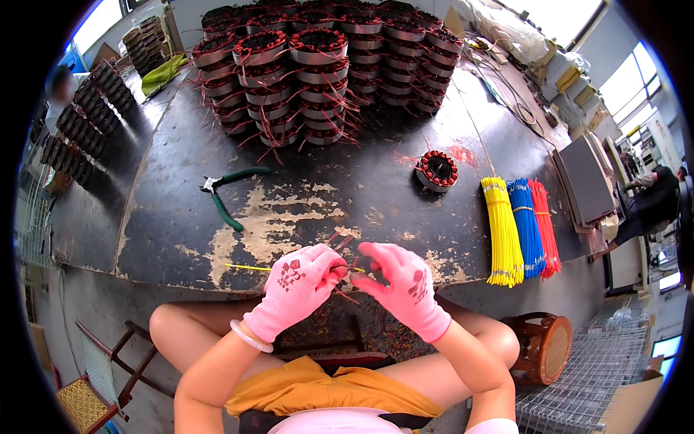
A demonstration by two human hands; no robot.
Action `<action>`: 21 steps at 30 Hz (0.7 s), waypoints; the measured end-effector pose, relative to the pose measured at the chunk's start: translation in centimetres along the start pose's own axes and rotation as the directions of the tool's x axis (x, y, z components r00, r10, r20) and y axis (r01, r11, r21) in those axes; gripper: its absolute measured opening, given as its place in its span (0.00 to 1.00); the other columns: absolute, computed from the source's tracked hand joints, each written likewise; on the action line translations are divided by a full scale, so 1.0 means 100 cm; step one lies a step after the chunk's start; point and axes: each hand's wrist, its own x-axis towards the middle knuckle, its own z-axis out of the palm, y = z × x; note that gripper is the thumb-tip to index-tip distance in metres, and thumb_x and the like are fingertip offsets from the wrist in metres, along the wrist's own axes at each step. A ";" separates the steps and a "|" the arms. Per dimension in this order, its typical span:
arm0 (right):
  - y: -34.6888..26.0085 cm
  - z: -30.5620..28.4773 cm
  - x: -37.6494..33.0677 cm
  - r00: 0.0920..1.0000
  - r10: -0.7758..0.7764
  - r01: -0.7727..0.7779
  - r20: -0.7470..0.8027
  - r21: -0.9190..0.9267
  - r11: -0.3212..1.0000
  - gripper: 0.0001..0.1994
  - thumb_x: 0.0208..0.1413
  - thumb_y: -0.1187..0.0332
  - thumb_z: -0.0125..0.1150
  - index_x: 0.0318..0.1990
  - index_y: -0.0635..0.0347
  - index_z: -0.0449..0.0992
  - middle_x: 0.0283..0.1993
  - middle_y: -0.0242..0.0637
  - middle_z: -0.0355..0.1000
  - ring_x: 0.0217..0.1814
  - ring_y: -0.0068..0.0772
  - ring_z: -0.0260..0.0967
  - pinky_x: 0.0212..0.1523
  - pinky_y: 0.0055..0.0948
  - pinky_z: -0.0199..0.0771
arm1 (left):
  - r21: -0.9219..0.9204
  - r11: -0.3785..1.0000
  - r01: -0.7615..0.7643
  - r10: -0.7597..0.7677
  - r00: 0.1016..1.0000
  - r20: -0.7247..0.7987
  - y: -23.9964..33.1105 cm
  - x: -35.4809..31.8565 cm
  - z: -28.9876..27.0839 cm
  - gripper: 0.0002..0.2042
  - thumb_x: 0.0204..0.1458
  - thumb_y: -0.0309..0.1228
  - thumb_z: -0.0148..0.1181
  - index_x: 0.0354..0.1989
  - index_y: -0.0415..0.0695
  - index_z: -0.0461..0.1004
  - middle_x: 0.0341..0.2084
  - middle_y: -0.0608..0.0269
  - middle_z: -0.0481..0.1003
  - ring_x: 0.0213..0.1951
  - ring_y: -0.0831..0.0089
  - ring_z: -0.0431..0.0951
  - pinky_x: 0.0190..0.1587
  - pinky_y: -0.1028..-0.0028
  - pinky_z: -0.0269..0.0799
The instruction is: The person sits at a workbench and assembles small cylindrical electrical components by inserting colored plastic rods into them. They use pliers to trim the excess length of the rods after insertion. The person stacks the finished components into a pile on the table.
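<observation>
Both hands wear pink gloves and meet at the near edge of the dark worktable. My left hand (300, 282) is closed in a pinch on a thin yellow wire (248, 267), whose long end sticks out to the left. A short end of it shows between the hands. Thin reddish-brown leads (341, 237) poke out above and below the fingertips; what they join is hidden. My right hand (405, 286) is just to the right, thumb and forefinger apart around the wire's short end, and I see nothing gripped in it.
Green-handled cutting pliers (211, 185) lie left of centre. One wound stator (438, 171) stands right of centre. Bundles of yellow (502, 231), blue (526, 228) and red wires (544, 228) lie at right. Tall stator stacks (318, 79) fill the back. A wooden stool (542, 347) stands beside my right knee.
</observation>
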 end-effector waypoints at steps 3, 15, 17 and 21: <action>0.010 0.010 -0.009 0.982 -0.186 0.185 0.019 -0.225 0.957 0.12 0.59 0.61 0.67 0.44 0.58 0.79 0.34 0.34 0.79 0.31 0.26 0.76 0.35 0.27 0.75 | -0.011 1.000 0.003 -0.003 1.000 0.027 0.002 0.000 0.003 0.04 0.54 0.27 0.61 0.37 0.46 0.78 0.33 0.62 0.78 0.37 0.57 0.80 0.39 0.63 0.76; 0.002 -0.011 0.007 0.962 -0.138 0.160 0.235 -0.073 0.984 0.11 0.59 0.64 0.65 0.44 0.59 0.78 0.35 0.40 0.78 0.35 0.49 0.76 0.38 0.36 0.76 | 0.007 1.000 -0.026 0.026 0.999 0.035 0.000 -0.001 0.001 0.05 0.52 0.26 0.62 0.37 0.45 0.77 0.34 0.62 0.78 0.37 0.58 0.80 0.39 0.64 0.76; 0.002 -0.005 0.005 0.953 0.019 -0.043 0.301 0.074 0.996 0.10 0.62 0.62 0.61 0.40 0.60 0.77 0.34 0.37 0.78 0.34 0.42 0.77 0.37 0.38 0.76 | 0.008 1.000 -0.027 0.026 0.999 0.031 0.001 0.001 0.000 0.05 0.52 0.26 0.62 0.37 0.45 0.77 0.34 0.62 0.78 0.37 0.58 0.80 0.39 0.64 0.76; 0.007 -0.008 0.015 0.550 0.360 -0.813 0.753 0.384 0.438 0.15 0.68 0.59 0.54 0.37 0.62 0.77 0.32 0.28 0.76 0.30 0.18 0.70 0.31 0.24 0.70 | 0.030 0.997 -0.076 0.074 0.995 0.064 0.001 0.002 -0.002 0.05 0.52 0.27 0.63 0.37 0.46 0.77 0.35 0.63 0.78 0.37 0.58 0.80 0.39 0.64 0.76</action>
